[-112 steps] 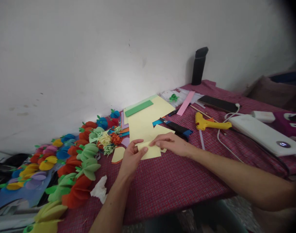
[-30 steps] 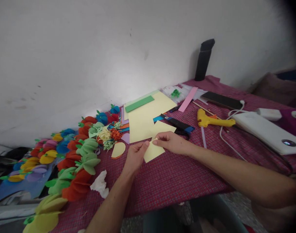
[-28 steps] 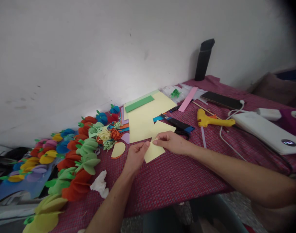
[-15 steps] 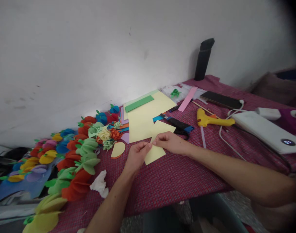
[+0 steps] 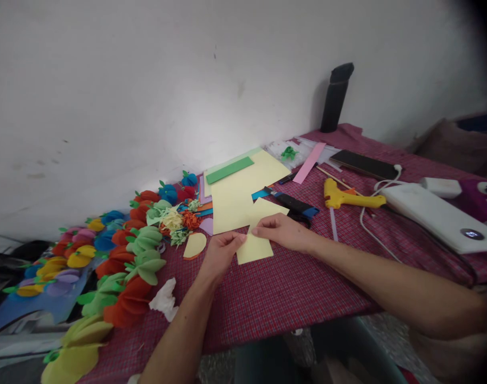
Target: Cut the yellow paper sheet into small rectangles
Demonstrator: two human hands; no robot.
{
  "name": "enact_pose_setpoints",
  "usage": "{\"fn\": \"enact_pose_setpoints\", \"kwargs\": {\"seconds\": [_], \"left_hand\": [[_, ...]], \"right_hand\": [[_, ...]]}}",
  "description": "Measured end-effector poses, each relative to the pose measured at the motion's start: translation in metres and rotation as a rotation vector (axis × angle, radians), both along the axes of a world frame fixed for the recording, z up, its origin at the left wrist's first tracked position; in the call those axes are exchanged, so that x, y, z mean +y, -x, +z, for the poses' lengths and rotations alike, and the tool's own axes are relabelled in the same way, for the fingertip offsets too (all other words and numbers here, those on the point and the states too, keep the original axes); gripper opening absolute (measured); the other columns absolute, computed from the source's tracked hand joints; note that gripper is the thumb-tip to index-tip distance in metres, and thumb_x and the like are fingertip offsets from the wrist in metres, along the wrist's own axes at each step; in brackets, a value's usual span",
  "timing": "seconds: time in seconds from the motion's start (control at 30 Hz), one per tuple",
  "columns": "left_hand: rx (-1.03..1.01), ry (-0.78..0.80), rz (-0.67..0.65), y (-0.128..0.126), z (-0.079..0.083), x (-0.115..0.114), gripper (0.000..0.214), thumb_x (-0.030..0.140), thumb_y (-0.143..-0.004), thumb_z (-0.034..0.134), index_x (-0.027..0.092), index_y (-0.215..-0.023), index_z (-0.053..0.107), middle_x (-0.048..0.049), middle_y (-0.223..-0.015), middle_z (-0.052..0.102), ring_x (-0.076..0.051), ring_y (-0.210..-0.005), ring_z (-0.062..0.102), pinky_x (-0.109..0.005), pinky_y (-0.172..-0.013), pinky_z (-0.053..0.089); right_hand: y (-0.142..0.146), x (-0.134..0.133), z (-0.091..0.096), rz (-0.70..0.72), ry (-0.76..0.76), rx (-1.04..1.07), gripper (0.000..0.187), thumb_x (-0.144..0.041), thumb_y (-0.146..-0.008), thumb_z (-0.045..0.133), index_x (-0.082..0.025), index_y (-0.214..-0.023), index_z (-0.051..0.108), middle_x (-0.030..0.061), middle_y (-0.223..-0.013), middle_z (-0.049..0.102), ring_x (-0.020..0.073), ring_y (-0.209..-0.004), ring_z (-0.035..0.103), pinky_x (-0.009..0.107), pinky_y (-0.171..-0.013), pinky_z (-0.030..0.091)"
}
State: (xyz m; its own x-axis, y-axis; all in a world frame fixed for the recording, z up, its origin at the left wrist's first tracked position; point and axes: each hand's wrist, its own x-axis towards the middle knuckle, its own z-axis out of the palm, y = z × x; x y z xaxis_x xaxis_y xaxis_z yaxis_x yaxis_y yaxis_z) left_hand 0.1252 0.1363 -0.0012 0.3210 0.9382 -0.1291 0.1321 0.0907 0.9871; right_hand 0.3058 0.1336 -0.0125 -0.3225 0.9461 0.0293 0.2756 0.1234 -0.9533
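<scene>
My left hand (image 5: 223, 250) pinches the left edge of a pale yellow paper piece (image 5: 256, 250) between thumb and fingers. Close beside it, my right hand (image 5: 282, 230) is closed with its fingertips on the same paper. Another pale yellow part (image 5: 270, 207) shows above the right fingers, at an angle to the lower part. My fingers hide whether the two parts are still joined. Just behind lies a large pale yellow sheet (image 5: 233, 200). A blue-and-black cutter knife (image 5: 293, 202) rests to the right of the paper.
Folded-paper fruits (image 5: 131, 301) crowd the left side, near shredded paper (image 5: 173, 220) and a crumpled tissue (image 5: 164, 301). To the right are a yellow glue gun (image 5: 351, 200), a white power bank (image 5: 431, 216) with cables and a phone (image 5: 363, 164). A black bottle (image 5: 337, 98) stands by the wall.
The lower yellow part has turned, so its bottom edge lies more level. My left hand has shifted slightly left, away from the right fingertips. The right hand has barely moved.
</scene>
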Motion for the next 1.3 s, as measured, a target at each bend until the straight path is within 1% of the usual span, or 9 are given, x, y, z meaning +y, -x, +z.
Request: {"fn": "enact_pose_setpoints", "kwargs": {"seconds": [0.17,0.4,0.6,0.77,0.87,0.97,1.13,1.2,1.3], "left_hand": [[0.058,-0.006,-0.020,-0.002,0.000,0.000,0.024,0.035,-0.068,0.061,0.012,-0.065,0.064,0.0007,-0.059,0.059,-0.008,-0.053,0.046,-0.020,-0.053,0.035],[0.024,-0.018,-0.059,0.002,0.003,0.001,0.029,0.039,-0.071,0.058,0.012,-0.064,0.063,0.0008,-0.058,0.058,-0.008,-0.051,0.046,-0.020,-0.052,0.035],[-0.089,0.027,0.071,0.007,0.004,0.003,0.040,0.047,-0.076,0.048,0.011,-0.066,0.062,-0.0023,-0.052,0.058,-0.010,-0.045,0.049,-0.022,-0.049,0.038],[0.003,0.049,-0.069,0.007,0.005,-0.001,0.032,0.042,-0.073,0.056,0.012,-0.062,0.061,-0.0029,-0.051,0.061,-0.011,-0.045,0.054,-0.021,-0.048,0.037],[0.024,0.054,-0.094,0.006,0.007,-0.003,0.031,0.041,-0.073,0.056,0.012,-0.061,0.060,-0.0034,-0.054,0.064,-0.012,-0.045,0.056,-0.023,-0.049,0.039],[0.026,0.041,-0.090,0.006,0.007,-0.003,0.033,0.042,-0.073,0.055,0.012,-0.061,0.060,-0.0035,-0.053,0.063,-0.013,-0.045,0.056,-0.023,-0.048,0.039],[0.034,0.002,-0.073,0.007,0.005,-0.001,0.035,0.045,-0.074,0.053,0.012,-0.065,0.061,-0.0033,-0.053,0.062,-0.012,-0.046,0.056,-0.022,-0.048,0.037],[0.041,-0.010,-0.068,0.007,0.006,0.000,0.036,0.046,-0.073,0.053,0.012,-0.069,0.063,-0.0036,-0.055,0.063,-0.013,-0.047,0.056,-0.022,-0.047,0.036],[0.046,-0.019,-0.075,0.007,0.006,0.000,0.037,0.046,-0.074,0.052,0.012,-0.073,0.064,-0.0034,-0.055,0.063,-0.013,-0.047,0.055,-0.022,-0.047,0.036]], "right_hand": [[0.000,0.000,0.000,0.001,-0.031,-0.037,0.029,-0.040,-0.074,0.049,-0.014,-0.064,0.057,-0.0025,-0.052,0.043,0.0069,-0.047,0.034,0.021,-0.044,0.025],[0.000,-0.001,0.004,-0.016,-0.014,0.012,0.026,-0.038,-0.071,0.052,-0.015,-0.060,0.055,-0.0031,-0.050,0.043,0.0067,-0.046,0.034,0.021,-0.044,0.024],[-0.001,-0.001,0.006,-0.099,0.040,0.104,0.027,-0.037,-0.071,0.052,-0.016,-0.055,0.047,-0.0047,-0.046,0.039,0.0059,-0.042,0.033,0.021,-0.042,0.023],[-0.002,-0.002,0.008,-0.118,0.064,0.149,0.029,-0.036,-0.072,0.052,-0.017,-0.053,0.043,-0.0054,-0.043,0.037,0.0054,-0.039,0.033,0.021,-0.040,0.021],[-0.001,-0.002,0.008,-0.114,0.072,0.171,0.030,-0.036,-0.073,0.052,-0.017,-0.052,0.043,-0.0056,-0.042,0.037,0.0051,-0.038,0.032,0.020,-0.038,0.021],[-0.001,-0.003,0.009,-0.087,0.141,0.235,0.029,-0.037,-0.072,0.054,-0.016,-0.054,0.045,-0.0046,-0.045,0.041,0.0053,-0.040,0.036,0.020,-0.040,0.026],[-0.003,-0.006,0.014,0.044,0.348,0.306,0.023,-0.036,-0.065,0.062,-0.013,-0.067,0.059,0.0016,-0.061,0.056,0.0074,-0.050,0.047,0.021,-0.048,0.038],[-0.004,-0.007,0.015,0.072,0.385,0.314,0.023,-0.035,-0.065,0.063,-0.012,-0.068,0.060,0.0021,-0.061,0.057,0.0071,-0.050,0.047,0.021,-0.049,0.040],[-0.005,-0.007,0.015,0.099,0.380,0.311,0.022,-0.033,-0.065,0.064,-0.012,-0.065,0.060,0.0013,-0.058,0.057,0.0064,-0.048,0.047,0.020,-0.048,0.039]]}}
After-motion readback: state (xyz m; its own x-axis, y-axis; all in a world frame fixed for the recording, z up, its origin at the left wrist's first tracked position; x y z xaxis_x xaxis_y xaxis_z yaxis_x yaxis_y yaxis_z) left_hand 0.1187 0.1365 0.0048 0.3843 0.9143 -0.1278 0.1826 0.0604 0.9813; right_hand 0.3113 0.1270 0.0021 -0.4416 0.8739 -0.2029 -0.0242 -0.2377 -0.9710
